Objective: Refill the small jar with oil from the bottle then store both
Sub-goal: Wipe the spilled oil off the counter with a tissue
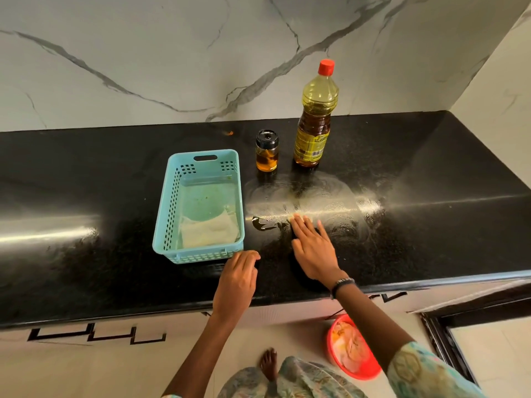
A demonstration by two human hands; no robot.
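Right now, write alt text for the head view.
A person's right hand lies flat on a smeared black counter beside an oil puddle; the left hand rests nearby. Behind stand a capped oil bottle, a small jar and a blue basket.

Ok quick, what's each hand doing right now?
Left hand: fingers loosely curled, holding nothing, resting on the counter.
Right hand: open and flat, fingers pressing on the counter.

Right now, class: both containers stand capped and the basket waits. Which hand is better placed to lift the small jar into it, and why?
Probably the right hand: it lies flat on the counter, almost directly below the small jar. The left hand rests nearer the counter edge, by the basket corner, and could steady it.
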